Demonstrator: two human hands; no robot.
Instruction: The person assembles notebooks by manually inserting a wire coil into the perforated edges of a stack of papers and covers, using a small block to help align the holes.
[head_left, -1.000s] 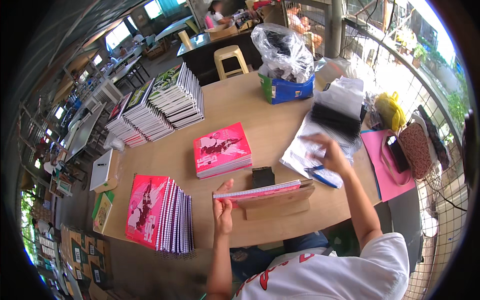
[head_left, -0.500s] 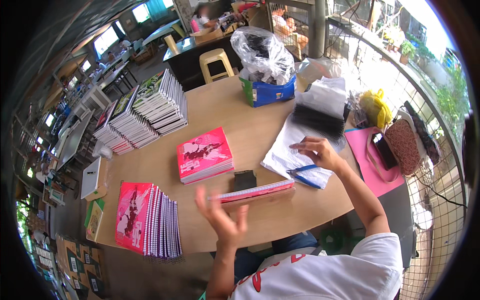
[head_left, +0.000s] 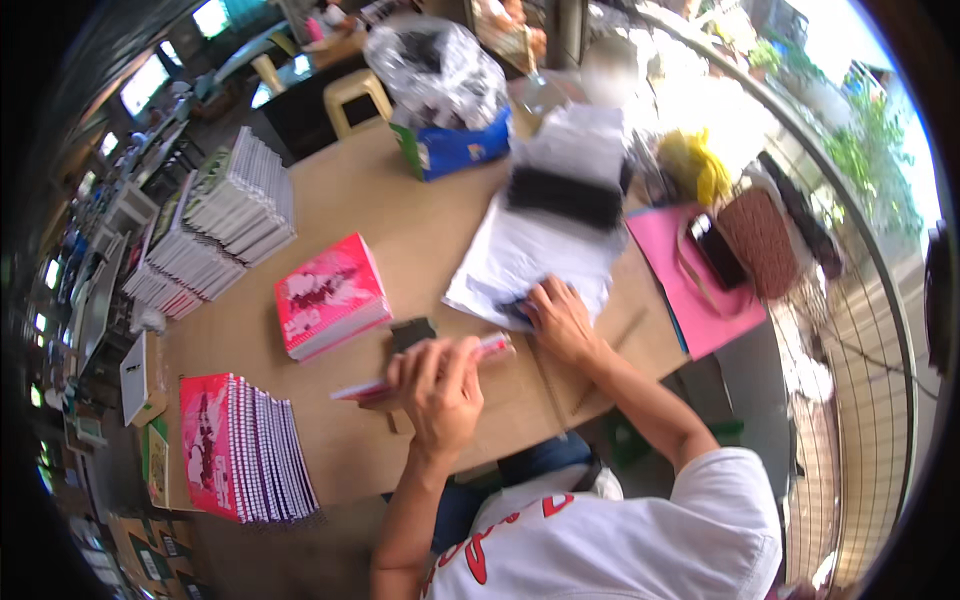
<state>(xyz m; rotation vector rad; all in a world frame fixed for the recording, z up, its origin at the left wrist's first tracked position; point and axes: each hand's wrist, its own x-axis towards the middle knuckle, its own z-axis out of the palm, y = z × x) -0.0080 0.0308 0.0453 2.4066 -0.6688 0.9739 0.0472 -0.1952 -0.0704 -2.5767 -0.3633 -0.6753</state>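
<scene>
A pink notebook [head_left: 494, 346] stands on edge in a low wooden holder near the table's front edge, its bound side up. My left hand [head_left: 437, 395] is closed over its middle, hiding much of it. My right hand [head_left: 562, 318] has its fingers curled round the blue-handled pliers [head_left: 515, 310], which lie on white paper [head_left: 480, 270]. Most of the pliers is hidden by the fingers. A small dark block [head_left: 412, 332] sits just behind the notebook. Two thin dark strands [head_left: 549, 385] run beside my right forearm; blur hides what they are.
A pink notebook stack [head_left: 333, 295] lies behind my left hand, with a spiral-bound stack [head_left: 245, 450] at the left edge. Taller stacks [head_left: 215, 215] stand at the back left. A blue box [head_left: 460, 147] with a plastic bag and black coils [head_left: 565, 197] are at the back.
My left hand has gone from open in the air to closed over the notebook. My right hand has come down onto the pliers. The whole view has shifted.
</scene>
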